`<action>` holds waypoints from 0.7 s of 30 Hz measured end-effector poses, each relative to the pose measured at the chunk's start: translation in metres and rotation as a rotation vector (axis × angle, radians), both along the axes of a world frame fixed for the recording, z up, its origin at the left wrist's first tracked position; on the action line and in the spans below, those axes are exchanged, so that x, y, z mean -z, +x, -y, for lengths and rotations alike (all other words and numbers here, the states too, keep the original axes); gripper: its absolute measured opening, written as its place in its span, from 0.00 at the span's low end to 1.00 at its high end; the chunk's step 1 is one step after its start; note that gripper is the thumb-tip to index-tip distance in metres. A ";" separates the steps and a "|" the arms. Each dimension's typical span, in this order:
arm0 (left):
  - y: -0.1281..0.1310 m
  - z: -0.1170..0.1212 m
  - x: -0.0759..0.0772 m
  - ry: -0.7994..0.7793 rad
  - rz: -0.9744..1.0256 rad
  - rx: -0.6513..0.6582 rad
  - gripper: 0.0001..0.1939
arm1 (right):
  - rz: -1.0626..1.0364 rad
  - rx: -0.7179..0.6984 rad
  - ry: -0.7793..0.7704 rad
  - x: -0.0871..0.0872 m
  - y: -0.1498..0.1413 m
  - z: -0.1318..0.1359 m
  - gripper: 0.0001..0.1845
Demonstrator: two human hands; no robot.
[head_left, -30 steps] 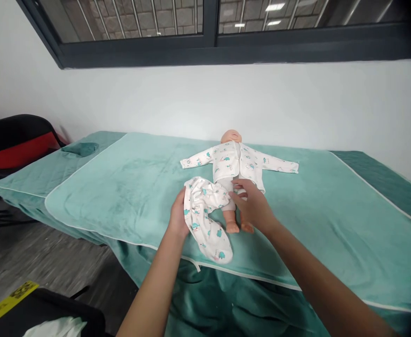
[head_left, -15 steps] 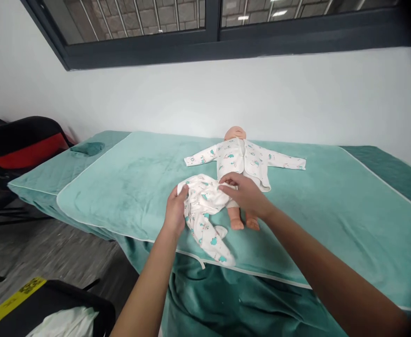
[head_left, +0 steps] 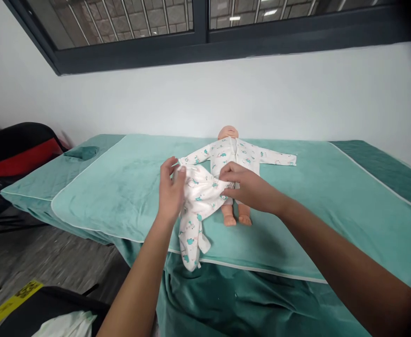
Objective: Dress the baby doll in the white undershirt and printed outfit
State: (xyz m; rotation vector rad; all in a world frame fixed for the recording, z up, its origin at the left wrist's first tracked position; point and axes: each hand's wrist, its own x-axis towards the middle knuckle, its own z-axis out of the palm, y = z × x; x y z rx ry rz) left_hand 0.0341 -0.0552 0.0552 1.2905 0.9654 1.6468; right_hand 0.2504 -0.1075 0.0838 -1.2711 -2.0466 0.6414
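White footed baby pants (head_left: 200,196) with a teal print hang between my two hands, one leg trailing down to the bed's front edge. My left hand (head_left: 172,187) is closed on the left side of the waistband, thumb toward me. The other side of the waistband is pinched by my right hand (head_left: 242,185). Behind the pants a baby doll (head_left: 228,131) lies on its back, head toward the wall. It wears a matching long-sleeved jacket (head_left: 222,157) with the sleeves spread out. Its bare feet (head_left: 244,219) show below my right hand, which hides part of its lower body.
A green padded bed cover (head_left: 121,187) spreads under the doll, with a face hole (head_left: 82,152) at its left end. Black and red chairs (head_left: 23,154) stand at left. White cloth (head_left: 67,325) lies on a black seat at lower left. A dark-framed window (head_left: 205,42) is above.
Both hands have lifted the pants' waistband a little, and the hanging leg has swung left and straightened downward. The whole view has shifted slightly. The doll lies as before.
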 end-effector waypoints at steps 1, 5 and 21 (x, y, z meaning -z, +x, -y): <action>0.003 0.004 -0.003 0.041 -0.080 0.072 0.20 | -0.056 0.002 0.041 -0.004 -0.002 0.000 0.05; 0.014 0.018 -0.016 0.019 -0.422 0.480 0.18 | -0.309 0.014 0.020 -0.016 -0.010 0.001 0.05; 0.021 0.017 -0.029 -0.086 -0.201 0.495 0.16 | -0.935 -0.067 -0.231 -0.017 -0.011 0.012 0.15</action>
